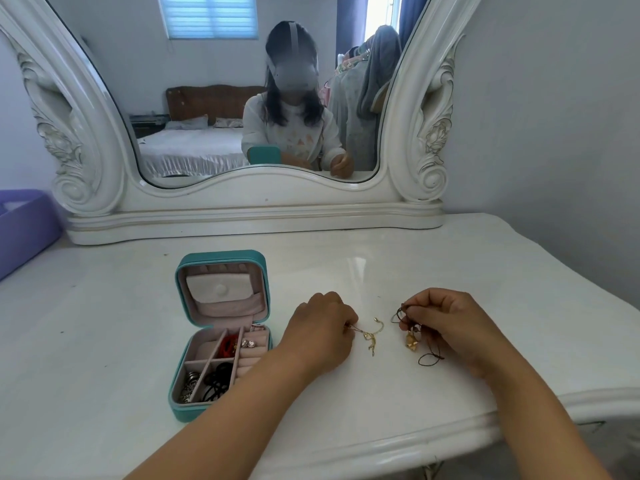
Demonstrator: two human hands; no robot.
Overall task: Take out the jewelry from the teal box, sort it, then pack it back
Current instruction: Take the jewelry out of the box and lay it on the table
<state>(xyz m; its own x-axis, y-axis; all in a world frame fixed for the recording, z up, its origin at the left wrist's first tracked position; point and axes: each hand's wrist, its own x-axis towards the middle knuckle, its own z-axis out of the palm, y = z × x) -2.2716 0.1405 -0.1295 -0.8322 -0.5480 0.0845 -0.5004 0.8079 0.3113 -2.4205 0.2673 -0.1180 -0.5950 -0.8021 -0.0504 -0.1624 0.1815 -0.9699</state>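
Observation:
The teal box (180, 408) stands open on the white dresser top, its lid (221, 258) leaning back. Its compartments hold a red piece (228, 345), small round studs (248, 343), silver pieces (189, 384) and black cords (216, 379). To the right of the box my left hand (320, 332) pinches one end of a thin gold chain (370, 337) that lies on the table. My right hand (446, 325) holds a dark cord necklace (403, 315) with an amber pendant (411, 341) resting on the surface.
A large white carved mirror (256, 202) stands at the back of the dresser top (104, 323). A purple container (24, 223) sits at the far left. The dresser's curved front edge (450, 427) runs below my right forearm.

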